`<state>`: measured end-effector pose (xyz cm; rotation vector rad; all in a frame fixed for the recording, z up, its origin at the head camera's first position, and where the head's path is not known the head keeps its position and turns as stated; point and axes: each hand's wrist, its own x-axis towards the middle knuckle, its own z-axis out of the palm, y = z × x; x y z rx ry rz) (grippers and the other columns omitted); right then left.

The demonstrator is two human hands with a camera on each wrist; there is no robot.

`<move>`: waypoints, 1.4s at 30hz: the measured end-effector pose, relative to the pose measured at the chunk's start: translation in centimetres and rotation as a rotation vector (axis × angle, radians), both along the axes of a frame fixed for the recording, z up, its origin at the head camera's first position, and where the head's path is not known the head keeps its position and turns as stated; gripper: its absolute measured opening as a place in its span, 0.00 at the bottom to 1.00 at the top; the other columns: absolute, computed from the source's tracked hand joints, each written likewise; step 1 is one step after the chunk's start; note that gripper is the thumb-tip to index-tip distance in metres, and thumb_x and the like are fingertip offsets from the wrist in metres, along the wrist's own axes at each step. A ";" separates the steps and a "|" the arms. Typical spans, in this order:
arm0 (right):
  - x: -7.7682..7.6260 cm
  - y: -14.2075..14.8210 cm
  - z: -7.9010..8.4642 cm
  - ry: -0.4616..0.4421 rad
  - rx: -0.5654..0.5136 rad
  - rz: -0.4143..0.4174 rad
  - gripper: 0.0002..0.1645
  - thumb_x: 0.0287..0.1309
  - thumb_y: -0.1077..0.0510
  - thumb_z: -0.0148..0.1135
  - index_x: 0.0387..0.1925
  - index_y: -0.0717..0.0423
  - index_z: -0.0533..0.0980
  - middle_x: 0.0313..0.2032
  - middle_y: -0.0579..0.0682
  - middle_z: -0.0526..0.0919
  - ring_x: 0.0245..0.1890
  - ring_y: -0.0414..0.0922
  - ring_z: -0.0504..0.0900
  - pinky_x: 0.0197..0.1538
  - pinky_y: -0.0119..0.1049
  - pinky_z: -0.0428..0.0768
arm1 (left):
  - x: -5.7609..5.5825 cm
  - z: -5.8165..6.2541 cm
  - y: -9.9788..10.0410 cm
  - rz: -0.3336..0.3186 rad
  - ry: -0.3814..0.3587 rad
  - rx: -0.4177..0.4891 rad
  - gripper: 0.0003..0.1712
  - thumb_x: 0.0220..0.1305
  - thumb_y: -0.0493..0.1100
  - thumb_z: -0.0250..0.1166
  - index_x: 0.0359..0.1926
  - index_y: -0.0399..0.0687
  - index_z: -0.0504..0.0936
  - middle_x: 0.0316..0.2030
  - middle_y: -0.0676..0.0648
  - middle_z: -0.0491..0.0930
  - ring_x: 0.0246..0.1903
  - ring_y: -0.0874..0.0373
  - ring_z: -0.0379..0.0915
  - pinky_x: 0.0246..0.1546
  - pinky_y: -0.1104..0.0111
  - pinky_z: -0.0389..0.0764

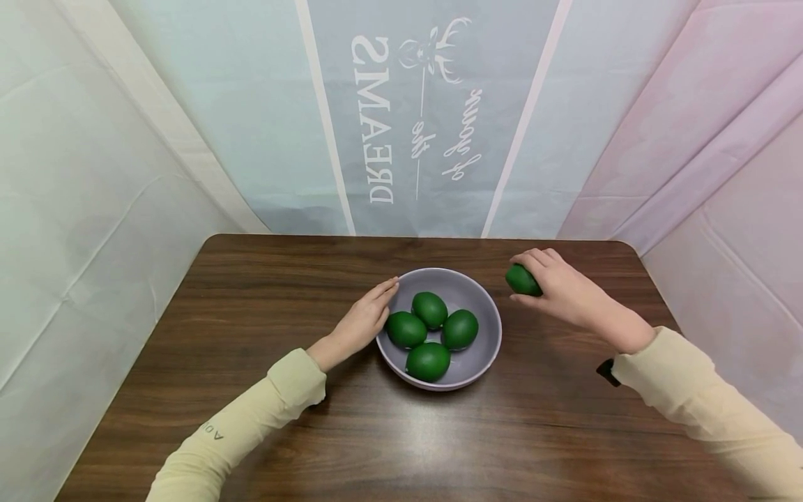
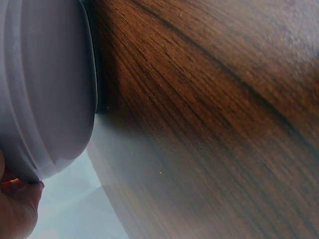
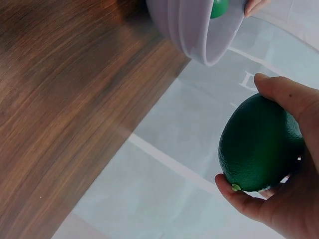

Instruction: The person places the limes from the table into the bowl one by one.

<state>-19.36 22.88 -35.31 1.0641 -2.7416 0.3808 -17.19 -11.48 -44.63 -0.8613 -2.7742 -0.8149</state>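
Observation:
A grey-purple bowl (image 1: pixel 486 348) stands on the table with several green limes (image 1: pixel 429 361) inside. Against its left rim rests my left hand (image 1: pixel 364 321), fingers fairly straight. In the left wrist view, fingertips (image 2: pixel 22 204) touch the rim at the lower left, and the bowl's outer wall (image 2: pixel 55 89) fills the left side. To the right of the bowl, above the table, my right hand (image 1: pixel 561 286) grips another lime (image 1: pixel 522 279). The right wrist view shows this lime (image 3: pixel 259 144) between thumb and fingers, a small pale stem nub at its lower end.
The dark wood table (image 1: pixel 263 293) has rounded far corners. Behind it hangs a pale blue-grey cloth (image 1: pixel 414 209) with white lettering and a deer drawing. Light cloth walls flank the table on both sides. A dark band (image 1: pixel 608 372) shows beneath the right sleeve.

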 end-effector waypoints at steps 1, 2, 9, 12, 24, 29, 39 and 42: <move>0.1 -0.1 0.0 0.001 0.000 0.003 0.32 0.44 0.54 0.70 0.49 0.64 0.69 0.43 0.55 0.73 0.43 0.52 0.69 0.39 0.43 0.71 | 0.0 0.0 0.0 0.000 -0.001 0.000 0.25 0.64 0.31 0.52 0.62 0.32 0.64 0.64 0.40 0.60 0.63 0.52 0.57 0.58 0.63 0.66; 0.1 -0.2 0.0 0.004 -0.001 0.005 0.32 0.44 0.54 0.70 0.49 0.64 0.69 0.43 0.55 0.73 0.43 0.52 0.69 0.39 0.43 0.71 | 0.0 0.0 0.0 0.000 -0.003 0.001 0.25 0.64 0.31 0.52 0.62 0.32 0.64 0.64 0.40 0.60 0.63 0.52 0.57 0.58 0.63 0.66; 0.5 -0.8 -0.1 0.036 -0.013 0.057 0.32 0.42 0.55 0.71 0.48 0.63 0.69 0.43 0.54 0.73 0.43 0.52 0.68 0.41 0.44 0.71 | 0.0 0.0 0.0 0.010 -0.009 -0.005 0.25 0.63 0.31 0.52 0.62 0.32 0.64 0.65 0.42 0.59 0.63 0.53 0.57 0.58 0.63 0.66; 0.7 -1.1 -0.1 0.050 -0.015 0.078 0.31 0.41 0.54 0.71 0.47 0.62 0.70 0.42 0.53 0.73 0.42 0.51 0.68 0.41 0.43 0.71 | 0.0 -0.1 0.0 0.014 -0.011 -0.009 0.25 0.64 0.31 0.52 0.62 0.32 0.65 0.65 0.43 0.59 0.63 0.53 0.57 0.58 0.62 0.66; 1.3 -2.6 -0.3 0.018 -0.004 0.118 0.31 0.42 0.54 0.71 0.48 0.60 0.70 0.43 0.52 0.73 0.42 0.49 0.68 0.43 0.42 0.71 | 0.0 -0.1 0.0 0.010 -0.007 0.000 0.25 0.64 0.31 0.52 0.62 0.32 0.64 0.65 0.41 0.59 0.63 0.52 0.57 0.57 0.62 0.67; 1.7 -3.4 -0.6 0.014 -0.008 0.145 0.32 0.42 0.53 0.71 0.49 0.60 0.70 0.44 0.52 0.73 0.42 0.50 0.68 0.44 0.43 0.72 | 0.0 0.0 0.0 0.009 -0.014 -0.001 0.25 0.64 0.31 0.52 0.62 0.33 0.64 0.65 0.41 0.59 0.63 0.52 0.57 0.58 0.62 0.66; 2.3 -4.5 -0.8 0.010 0.006 0.176 0.34 0.43 0.51 0.71 0.50 0.61 0.70 0.44 0.52 0.74 0.43 0.50 0.69 0.44 0.43 0.73 | 0.1 0.1 0.0 0.010 -0.006 -0.001 0.25 0.64 0.31 0.52 0.62 0.33 0.64 0.65 0.42 0.59 0.63 0.52 0.57 0.58 0.63 0.66; 2.5 -4.7 -0.9 0.004 0.020 0.180 0.34 0.43 0.50 0.71 0.50 0.61 0.70 0.45 0.53 0.74 0.44 0.50 0.70 0.45 0.44 0.73 | 0.1 0.1 0.0 0.008 -0.008 0.002 0.25 0.64 0.31 0.52 0.62 0.33 0.64 0.65 0.41 0.59 0.63 0.52 0.57 0.58 0.62 0.66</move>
